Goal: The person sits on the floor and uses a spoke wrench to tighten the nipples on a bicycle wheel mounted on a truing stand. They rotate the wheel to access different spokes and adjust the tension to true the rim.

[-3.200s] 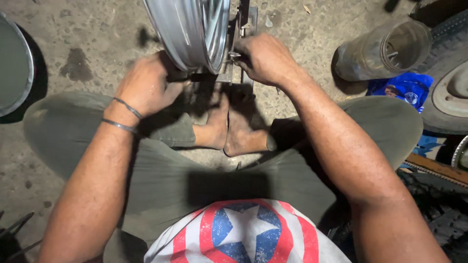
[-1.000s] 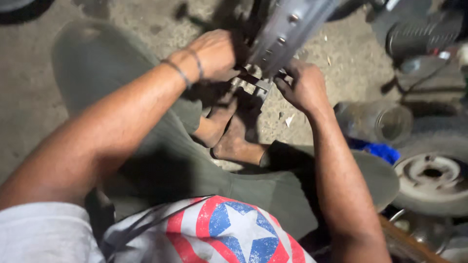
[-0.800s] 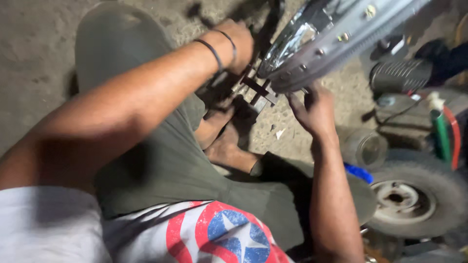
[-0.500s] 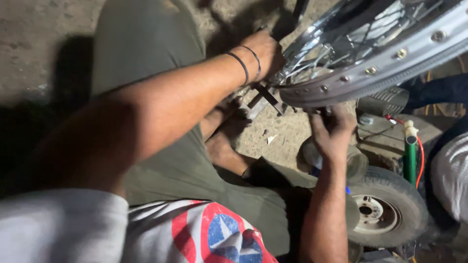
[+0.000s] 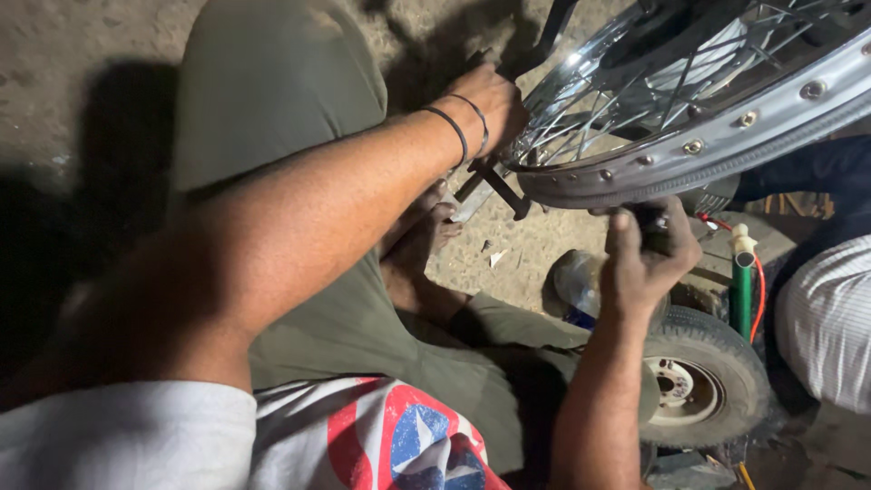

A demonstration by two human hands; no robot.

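A shiny spoked wheel rim (image 5: 717, 136) lies tilted across the top right, resting in a dark metal stand (image 5: 494, 181). My left hand (image 5: 485, 109), with two bangles at the wrist, reaches over my knee and grips the rim's left edge among the spokes. My right hand (image 5: 644, 254) is curled under the rim's near edge, fingers closed on a small dark tool pressed against the rim. I sit cross-legged on the ground, bare feet (image 5: 422, 240) below the stand.
A small tyred wheel (image 5: 703, 386) lies at the right by my knee. A green-handled tool (image 5: 742, 290) with a red hose stands beside it. Another person's striped sleeve (image 5: 830, 318) shows at the right edge. Concrete floor (image 5: 82, 54) at left.
The view has swung right and the rim has tilted from edge-on to nearly flat. My left hand stayed on its left edge; my right hand dropped beneath the near edge.
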